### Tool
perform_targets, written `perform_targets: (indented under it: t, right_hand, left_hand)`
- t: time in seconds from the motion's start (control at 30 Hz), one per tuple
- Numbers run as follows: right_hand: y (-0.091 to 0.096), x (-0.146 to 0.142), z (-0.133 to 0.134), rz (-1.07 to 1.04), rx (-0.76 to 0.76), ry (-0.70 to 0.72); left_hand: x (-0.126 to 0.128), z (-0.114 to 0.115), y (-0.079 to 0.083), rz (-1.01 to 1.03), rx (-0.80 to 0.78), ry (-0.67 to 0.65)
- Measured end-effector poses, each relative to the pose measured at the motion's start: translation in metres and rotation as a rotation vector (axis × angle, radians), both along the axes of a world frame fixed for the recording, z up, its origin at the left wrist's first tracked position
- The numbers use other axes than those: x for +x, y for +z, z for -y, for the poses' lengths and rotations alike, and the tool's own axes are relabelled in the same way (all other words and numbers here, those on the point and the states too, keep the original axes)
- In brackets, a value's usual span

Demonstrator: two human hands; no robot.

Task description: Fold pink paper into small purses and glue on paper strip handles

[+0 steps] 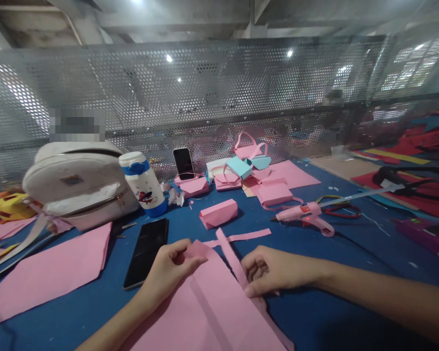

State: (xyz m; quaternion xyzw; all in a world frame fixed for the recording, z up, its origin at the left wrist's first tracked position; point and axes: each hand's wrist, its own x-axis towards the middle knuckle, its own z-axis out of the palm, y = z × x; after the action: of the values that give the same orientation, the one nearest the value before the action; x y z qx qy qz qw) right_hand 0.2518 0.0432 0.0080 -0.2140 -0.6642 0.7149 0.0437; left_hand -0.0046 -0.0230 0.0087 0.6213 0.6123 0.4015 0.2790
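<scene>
A large pink paper sheet (205, 307) lies in front of me on the blue table. At its top left corner, my left hand (173, 268) pinches the paper between thumb and fingers. A narrow pink paper strip (231, 258) rises along the sheet's right edge, and my right hand (265, 270) has its fingers closed on the lower part. Whether this strip is still joined to the sheet I cannot tell. Just beyond it lies another pink strip (250, 235). A folded pink paper box (219, 213) sits past the two strips.
A black phone (146, 253) and more pink paper (58, 268) are on the left, with a white backpack (80, 185) and bottle (144, 185) behind. Small paper bags (274, 190) stand at the back. A pink glue gun (305, 216) and scissors (342, 209) lie right.
</scene>
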Motion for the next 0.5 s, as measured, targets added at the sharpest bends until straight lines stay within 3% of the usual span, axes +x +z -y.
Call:
perform_targets:
  t: [0.17, 0.5]
  right_hand:
    - [-0.0015, -0.0013, -0.0016, -0.021, 0.03, -0.049]
    - [0.0012, -0.0004, -0.001, -0.013, 0.037, -0.003]
  left_hand:
    - [-0.003, -0.0004, 0.001, -0.013, 0.014, 0.009]
    - [-0.0073, 0.0003, 0.0015, -0.067, 0.033, 0.023]
